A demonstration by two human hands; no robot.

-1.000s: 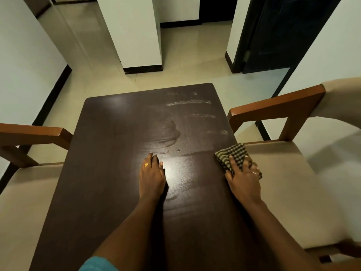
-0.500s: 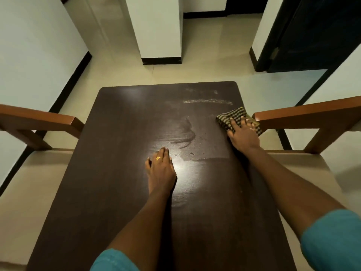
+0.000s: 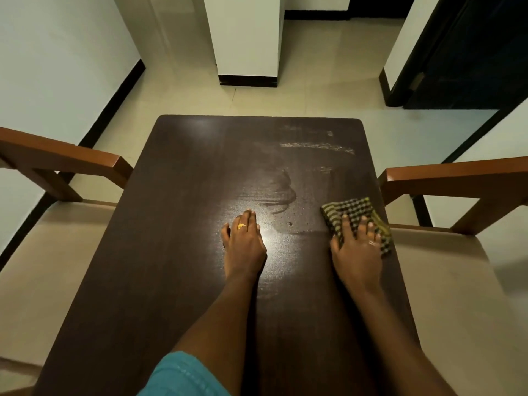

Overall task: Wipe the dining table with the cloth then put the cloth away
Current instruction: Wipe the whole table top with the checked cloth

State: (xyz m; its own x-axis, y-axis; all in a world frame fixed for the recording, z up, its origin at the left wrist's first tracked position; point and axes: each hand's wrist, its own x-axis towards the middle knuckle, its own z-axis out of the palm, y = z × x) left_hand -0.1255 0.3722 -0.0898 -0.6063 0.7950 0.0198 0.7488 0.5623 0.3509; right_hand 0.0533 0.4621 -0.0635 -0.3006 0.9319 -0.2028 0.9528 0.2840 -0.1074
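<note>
Nearer now, right hand [image 3: 357, 252] presses cloth [image 3: 354, 215] on table [image 3: 177, 224]

Home dining room (tiled): dark table [image 3: 177, 224], wooden chairs [image 3: 65, 161].

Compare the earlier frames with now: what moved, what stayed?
The right hand slid the checked cloth up the table's right edge, then back toward the person, pressing it flat throughout. The left hand stayed planted mid-table. Far-end smears remain unwiped.
</note>
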